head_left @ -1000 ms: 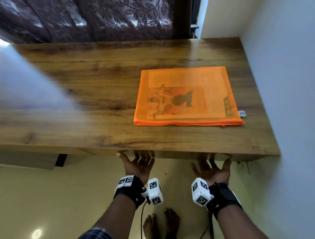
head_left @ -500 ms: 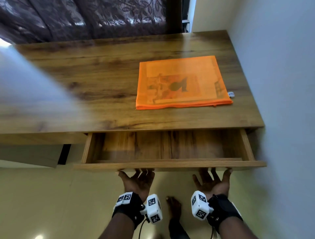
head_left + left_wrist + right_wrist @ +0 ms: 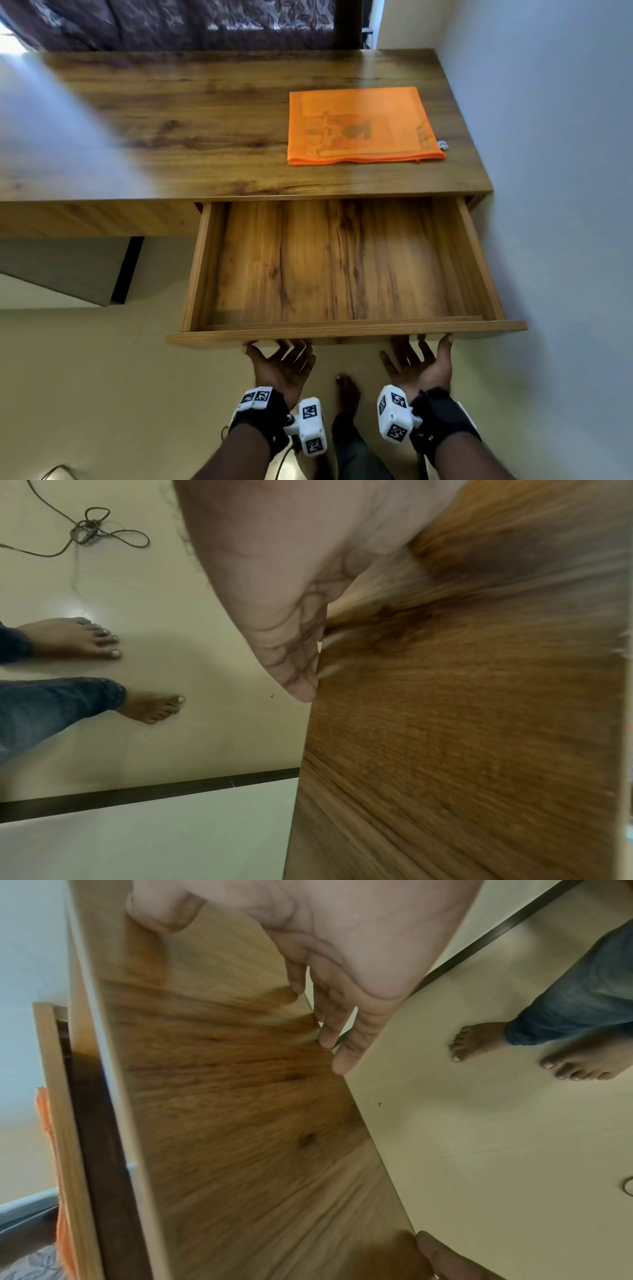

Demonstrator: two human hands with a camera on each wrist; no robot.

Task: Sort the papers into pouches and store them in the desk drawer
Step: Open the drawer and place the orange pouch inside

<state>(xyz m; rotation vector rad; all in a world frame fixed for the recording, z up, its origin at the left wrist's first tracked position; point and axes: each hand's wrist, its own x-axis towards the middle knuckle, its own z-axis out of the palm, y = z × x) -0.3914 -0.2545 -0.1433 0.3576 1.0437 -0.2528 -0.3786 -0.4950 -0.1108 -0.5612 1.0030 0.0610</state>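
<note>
An orange mesh pouch (image 3: 359, 125) with printed papers inside lies flat on the right part of the desk top (image 3: 205, 120). Below it the desk drawer (image 3: 342, 331) stands pulled far out, its wooden floor bare. My left hand (image 3: 274, 354) and right hand (image 3: 423, 351) are palm-up at the drawer's front panel, fingers hooked under its lower edge and thumbs at its upper edge. The left wrist view shows my left hand (image 3: 291, 647) against the blurred panel (image 3: 462, 737). In the right wrist view my right hand (image 3: 342, 988) spans the panel (image 3: 240, 1110), with the pouch's edge (image 3: 44, 1110) beyond.
A pale wall (image 3: 548, 171) runs close along the desk's and drawer's right side. A dark curtain (image 3: 188, 24) hangs behind the desk. My bare feet (image 3: 346, 394) stand on the cream floor under the drawer front. A cable (image 3: 92, 531) lies coiled on the floor.
The drawer has slid from shut to far open, drawn towards me by both hands. My hands keep the same hold on its front panel. The pouch has not moved.
</note>
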